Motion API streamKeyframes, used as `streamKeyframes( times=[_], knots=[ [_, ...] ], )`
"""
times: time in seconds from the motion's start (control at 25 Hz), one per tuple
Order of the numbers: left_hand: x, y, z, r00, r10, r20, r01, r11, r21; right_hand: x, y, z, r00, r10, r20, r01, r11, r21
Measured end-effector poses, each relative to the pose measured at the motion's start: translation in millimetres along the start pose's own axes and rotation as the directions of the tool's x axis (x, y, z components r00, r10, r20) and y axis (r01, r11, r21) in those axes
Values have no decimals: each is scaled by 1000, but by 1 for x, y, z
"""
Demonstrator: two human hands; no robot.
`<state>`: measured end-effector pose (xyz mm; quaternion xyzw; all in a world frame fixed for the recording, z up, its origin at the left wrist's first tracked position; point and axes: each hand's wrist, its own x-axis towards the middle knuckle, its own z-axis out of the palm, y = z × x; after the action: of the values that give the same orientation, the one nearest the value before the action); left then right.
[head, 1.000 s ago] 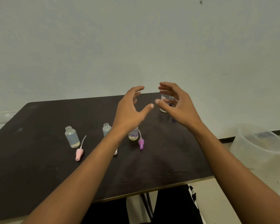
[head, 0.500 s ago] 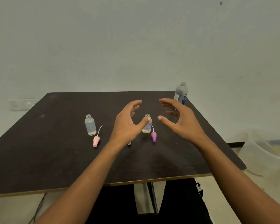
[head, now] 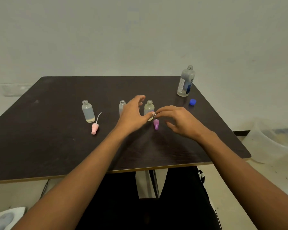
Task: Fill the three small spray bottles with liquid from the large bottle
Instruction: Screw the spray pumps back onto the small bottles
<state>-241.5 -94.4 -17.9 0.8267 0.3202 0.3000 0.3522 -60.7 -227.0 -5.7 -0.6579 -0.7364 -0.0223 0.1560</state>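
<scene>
Three small uncapped bottles stand in a row on the dark table [head: 40, 146]: the left bottle [head: 88, 111], the middle bottle [head: 122, 107] partly hidden behind my left hand [head: 133, 113], and the right bottle [head: 149, 109]. A pink spray cap [head: 95, 127] lies by the left bottle and a purple spray cap [head: 156, 124] by the right one. The large bottle [head: 186, 81] stands uncapped at the far right, its blue cap [head: 192, 102] beside it. My left hand hovers with relaxed fingers between the middle and right bottles. My right hand [head: 179, 122] hovers over the purple cap, holding nothing.
A clear plastic tub [head: 273, 143] sits on the floor to the right of the table. A white object [head: 5, 218] shows at the lower left corner. My legs are under the table's near edge.
Both hands have come down from in front of the wall toward the right small bottle. The view has tilted down, bringing the large bottle and blue cap into sight.
</scene>
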Motion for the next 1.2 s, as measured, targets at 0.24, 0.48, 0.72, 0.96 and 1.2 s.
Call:
streamKeyframes(
  times=[0.24, 0.48, 0.72, 0.96, 1.2],
  knots=[
    [15, -12, 13, 999, -40, 7, 39, 999, 24, 5, 7, 15, 996, -60, 73, 62, 998, -23],
    [18, -13, 20, 997, -72, 26, 70, 995, 67, 8, 8, 18, 992, -83, 98, 86, 996, -25],
    [18, -11, 18, 996, -89, 9, 89, 994, 59, 8, 10, 20, 992, -108, 66, 109, 994, -16],
    [17, -11, 17, 995, -99, -10, 99, 995, -8, 2, 16, 2, 985, 9, -171, 18, 988, 156],
    [18, 3, 8, 998, -26, -53, 23, 998, -66, 11, 10, -60, 861, 275, -428, -39, 875, 483]
  ],
)
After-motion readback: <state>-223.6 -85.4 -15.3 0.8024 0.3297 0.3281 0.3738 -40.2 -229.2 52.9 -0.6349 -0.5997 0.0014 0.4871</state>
